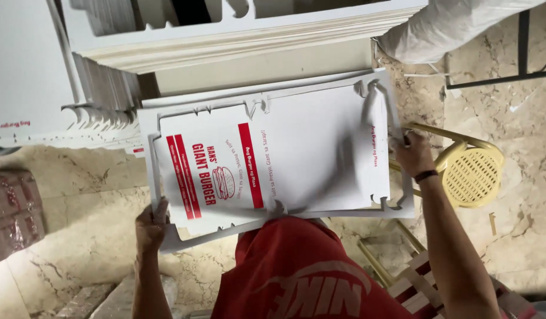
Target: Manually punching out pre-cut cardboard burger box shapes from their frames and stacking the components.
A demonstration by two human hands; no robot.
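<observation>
Marble flooring (pixel 78 195) lies beneath a stack of white die-cut sheets (pixel 237 35). Held flat between both hands is a white die-cut cardboard sheet (pixel 296 147) with red print. The left hand (pixel 150 227) grips its near-left edge; the right hand (pixel 412 153) seems to pinch its right border, though blurred. A yellow stool (pixel 471 171) stands just beside.

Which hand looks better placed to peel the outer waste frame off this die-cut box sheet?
Probably the right hand: its fingers already pinch the thin border strip at the sheet's far edge. The left hand grips the near corner, steadying the sheet.
</observation>
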